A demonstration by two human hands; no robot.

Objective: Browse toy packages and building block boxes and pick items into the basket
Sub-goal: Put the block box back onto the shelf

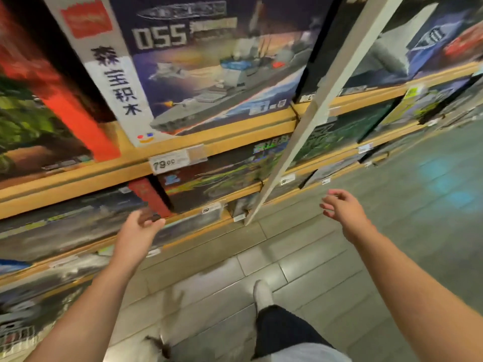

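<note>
Reaching at 10 o'clock, your left hand (138, 228) nears the shelf (183, 152) w/ fingers relaxed, empty; right hand (342, 207) at 2 o'clock, fingers loose, empty. 055 warship box (209, 69) at 12.

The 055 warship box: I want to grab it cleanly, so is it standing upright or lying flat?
Upright: the 055 warship box stands on its bottom edge on the wooden shelf, front picture facing the aisle.

Boxes (209, 61) fill shelves; white upright (308, 113) blocks; aisle floor (418, 205) open.
</note>
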